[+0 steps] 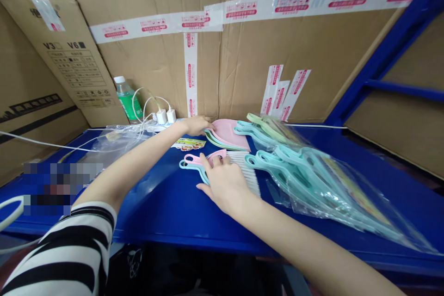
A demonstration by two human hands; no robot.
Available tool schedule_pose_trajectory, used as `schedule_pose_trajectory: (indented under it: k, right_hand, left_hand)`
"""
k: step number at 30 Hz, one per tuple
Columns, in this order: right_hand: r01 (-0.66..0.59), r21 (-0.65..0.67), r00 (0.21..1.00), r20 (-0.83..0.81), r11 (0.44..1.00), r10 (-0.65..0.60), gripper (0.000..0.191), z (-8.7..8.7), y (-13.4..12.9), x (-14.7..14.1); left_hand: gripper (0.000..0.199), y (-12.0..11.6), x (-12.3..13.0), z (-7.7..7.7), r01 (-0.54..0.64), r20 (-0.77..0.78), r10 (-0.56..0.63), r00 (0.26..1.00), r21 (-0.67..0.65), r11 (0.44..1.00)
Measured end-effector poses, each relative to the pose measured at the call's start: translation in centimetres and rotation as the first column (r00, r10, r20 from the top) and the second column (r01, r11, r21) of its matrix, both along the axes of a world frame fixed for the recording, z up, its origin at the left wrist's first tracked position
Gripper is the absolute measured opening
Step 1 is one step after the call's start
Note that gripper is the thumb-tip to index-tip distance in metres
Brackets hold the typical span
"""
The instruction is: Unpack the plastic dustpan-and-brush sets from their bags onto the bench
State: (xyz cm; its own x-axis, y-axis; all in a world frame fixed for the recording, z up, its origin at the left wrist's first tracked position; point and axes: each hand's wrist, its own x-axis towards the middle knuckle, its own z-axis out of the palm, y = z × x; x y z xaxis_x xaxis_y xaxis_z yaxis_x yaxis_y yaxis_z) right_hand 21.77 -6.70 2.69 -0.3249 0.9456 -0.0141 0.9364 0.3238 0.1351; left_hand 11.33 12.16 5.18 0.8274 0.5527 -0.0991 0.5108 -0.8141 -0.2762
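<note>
The cardboard carton (81, 62) at upper left reads "V3" and "V6" in bold print, each beside a small box, the V6 box filled in black; the printed table below them is too small to read. The white packing tape (239, 11) carries repeated red characters, too small to make out, and the print on the small card (185, 144) on the blue surface cannot be read either

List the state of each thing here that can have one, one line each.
Pastel dustpans, stacked, pink on top
White-bristled brushes, lying flat, overlapping
Left hand, on the dustpans
Right hand, on the brushes
Clear plastic bag, holding teal handles
Water bottle, upright, capped
White chargers, plugged in
</note>
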Motion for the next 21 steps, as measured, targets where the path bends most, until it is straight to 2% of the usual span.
schedule_pose_trajectory:
  k: [9, 13, 17, 21]
  right_hand:
    - [-0.016, 0.054, 1.0, -0.025, 0.998, 0.018, 0.072, -0.6, 0.2, 0.0]
    - [-0.036, 0.116, 0.998, -0.05, 0.993, 0.042, 0.074, -0.8, 0.2, -0.1]
    - [-0.021, 0.136, 0.998, -0.06, 0.991, 0.029, 0.082, -0.9, 0.0, -0.2]
    - [-0.067, 0.197, 0.991, -0.101, 0.978, 0.088, 0.084, -1.6, 0.0, -0.4]
  left_hand:
    - [0.046, 0.8, 1.2, -0.3, -0.028, 0.021, 0.027, 0.999, 0.089, 0.996]
    - [0.049, 0.5, 1.3, -0.2, -0.046, 0.025, 0.043, 0.999, 0.115, 0.992]
    - [0.053, -0.6, 1.5, 1.6, -0.034, 0.048, 0.029, 0.998, 0.105, 0.994]
    - [0.041, -2.6, 3.0, 3.9, 0.092, 0.164, -0.116, 0.98, 0.149, 0.985]
